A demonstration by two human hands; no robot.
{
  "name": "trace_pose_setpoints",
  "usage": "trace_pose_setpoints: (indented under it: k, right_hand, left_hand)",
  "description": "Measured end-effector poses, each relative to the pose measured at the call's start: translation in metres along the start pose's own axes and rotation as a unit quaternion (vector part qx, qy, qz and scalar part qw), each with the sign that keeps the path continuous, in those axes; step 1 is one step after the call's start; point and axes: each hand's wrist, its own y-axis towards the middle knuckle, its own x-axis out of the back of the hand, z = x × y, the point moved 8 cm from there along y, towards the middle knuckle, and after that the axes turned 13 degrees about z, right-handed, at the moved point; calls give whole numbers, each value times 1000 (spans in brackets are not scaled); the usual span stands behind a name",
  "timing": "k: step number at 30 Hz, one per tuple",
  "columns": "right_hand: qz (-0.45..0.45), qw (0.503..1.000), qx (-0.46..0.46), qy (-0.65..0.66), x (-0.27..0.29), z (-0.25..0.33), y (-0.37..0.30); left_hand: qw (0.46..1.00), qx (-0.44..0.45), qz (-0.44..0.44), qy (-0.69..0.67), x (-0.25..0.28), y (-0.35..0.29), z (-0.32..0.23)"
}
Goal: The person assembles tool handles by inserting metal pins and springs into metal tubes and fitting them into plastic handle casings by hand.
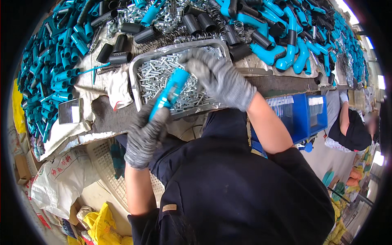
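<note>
My left hand [148,132], in a grey knit glove, is closed around the lower end of a teal plastic tube-shaped part [170,90]. The part tilts up and to the right over a metal tray [136,87] full of small silver screws or pins [159,71]. My right hand [216,75], gloved alike, hovers over the tray just right of the part's upper end. Its fingers are curled and smeared by motion, so what they hold, if anything, does not show.
Teal plastic parts [63,75] are heaped at the left, with more teal handles [292,49] at the right. Black sleeves [192,24] and springs lie behind the tray. A phone-like slab [69,111] rests near the left edge. Blue bins [300,114] stand at right; another person [351,130] sits beyond.
</note>
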Motion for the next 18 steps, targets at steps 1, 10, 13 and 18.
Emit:
trace_pose_setpoints:
  k: [1,10,13,18]
  right_hand:
    - [-46,997,-51,21,6,-12,8]
    - [142,923,-229,-274,-34,-27,21]
    - [66,976,-198,-61,-20,-25,20]
    - [-7,983,-111,149,-4,22,15]
  left_hand:
    - [998,-40,-48,19,14,-2,-4]
    - [990,-55,-133,-6,32,-1,2]
    - [990,-60,-125,-15,31,-1,2]
    - [990,-79,-120,17,20,9,-4]
